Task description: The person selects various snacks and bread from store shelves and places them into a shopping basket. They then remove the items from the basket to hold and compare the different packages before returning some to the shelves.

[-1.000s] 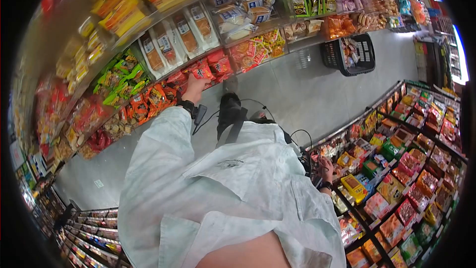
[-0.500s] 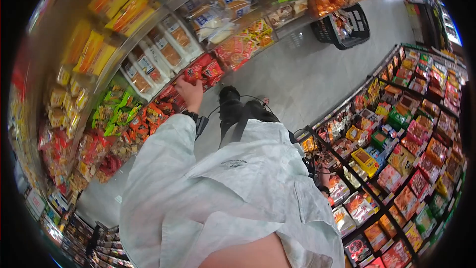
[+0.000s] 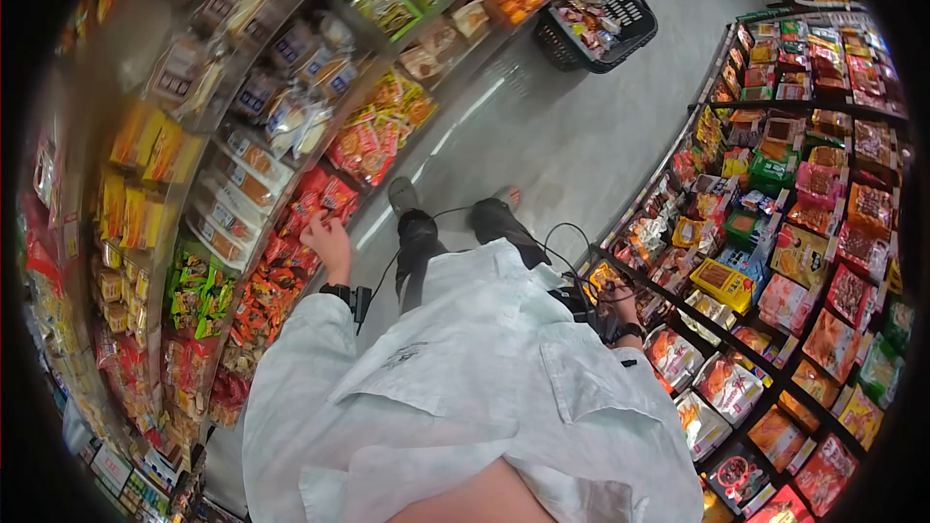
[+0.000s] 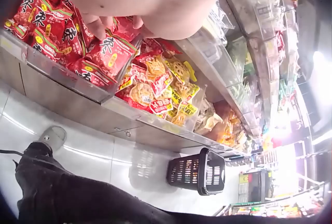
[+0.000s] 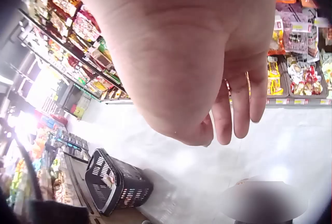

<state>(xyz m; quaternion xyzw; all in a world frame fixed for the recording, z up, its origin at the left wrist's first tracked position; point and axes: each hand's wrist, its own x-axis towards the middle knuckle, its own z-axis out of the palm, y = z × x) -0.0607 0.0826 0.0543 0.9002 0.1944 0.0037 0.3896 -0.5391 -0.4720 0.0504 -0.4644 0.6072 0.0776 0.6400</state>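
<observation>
1. Red snack packets (image 3: 325,199) fill the lower shelf on the person's left in the head view. The left hand (image 3: 327,237) is at that row, its fingers bent over the packets' top edges.
2. Head view, same side: orange packets (image 3: 266,295) and green packets (image 3: 199,291) lie further along the shelf (image 3: 208,169), with pale bread bags above.
3. Head view, right side: the right hand (image 3: 620,308) hangs low beside the slanted display rack (image 3: 775,232), close to a tangle of black cable. Its grip cannot be read from here.
4. Head view, far end: a black basket (image 3: 596,5) stands on the grey floor (image 3: 552,136) against the left shelving, well apart from the person.
5. Left wrist view: the left hand (image 4: 150,6) fills the top of the frame. Its fingers (image 4: 96,27) curl onto a red packet (image 4: 111,53) standing at the front of the shelf tray; the grip is closed around the packet's upper edge.
6. Left wrist view, below: yellow-and-red packets (image 4: 155,86) sit just beside the red ones. The basket (image 4: 199,172) stands on the floor beyond.
7. Right wrist view: the right hand (image 5: 176,53) is seen from close up, fingers (image 5: 241,105) hanging nearly straight and loose, holding nothing.
8. Right wrist view, below: the basket (image 5: 116,182) sits on the floor at lower left, shelves behind it.
</observation>
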